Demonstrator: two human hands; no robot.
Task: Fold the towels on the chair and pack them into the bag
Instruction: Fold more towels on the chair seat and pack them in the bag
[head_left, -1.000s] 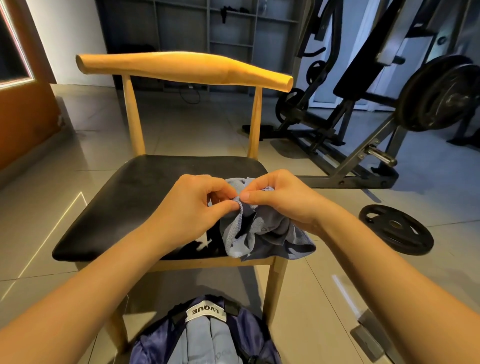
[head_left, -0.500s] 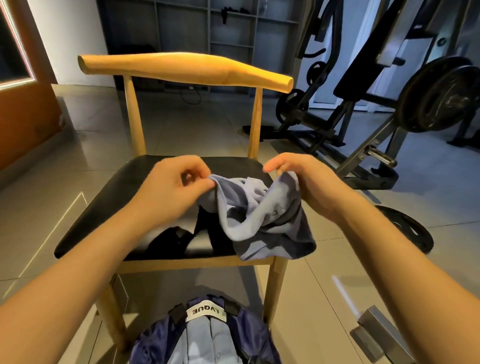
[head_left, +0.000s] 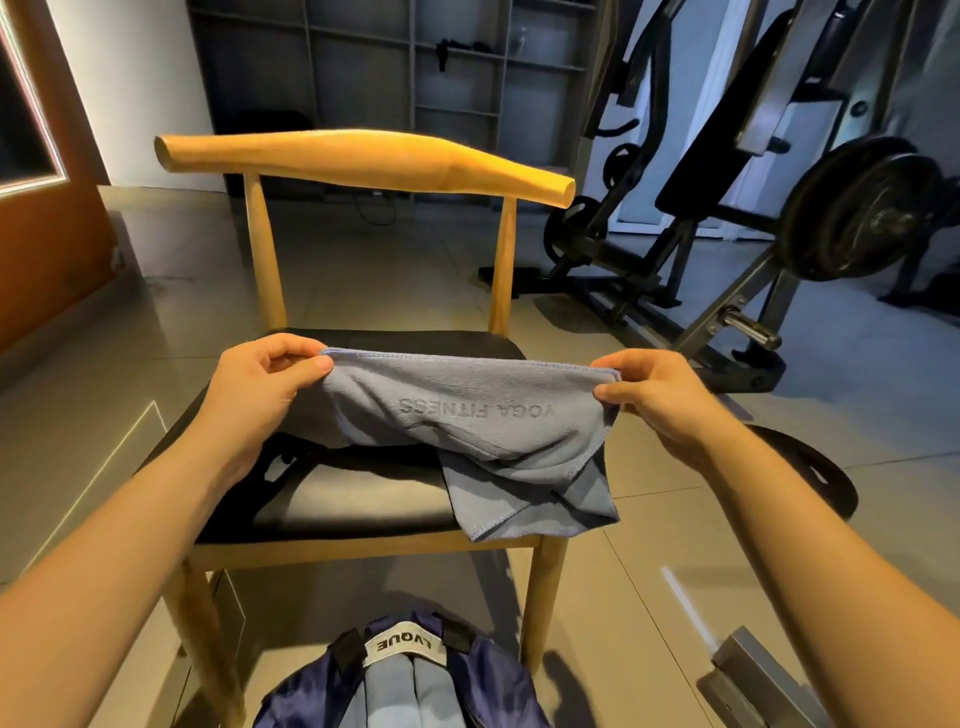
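Left hand (head_left: 260, 384) and right hand (head_left: 655, 397) each pinch a top corner of the towel (head_left: 467, 415), its bottom bunched at the front right corner of the chair (head_left: 363, 553); I'd shake it flat before folding

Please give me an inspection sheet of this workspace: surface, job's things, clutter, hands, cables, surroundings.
Surface: black chair seat, wooden frame.
Job's things: blue-grey towel stretched above the seat, lower end draped over its right front edge; dark blue bag on the floor before the chair.
Clutter: weight plate on the floor, right of the chair.
Hands: left hand pinches the towel's left top corner; right hand pinches the right one.
Cables: dark cable on the floor behind the chair.
Surroundings: weight machine at right, shelves at back.
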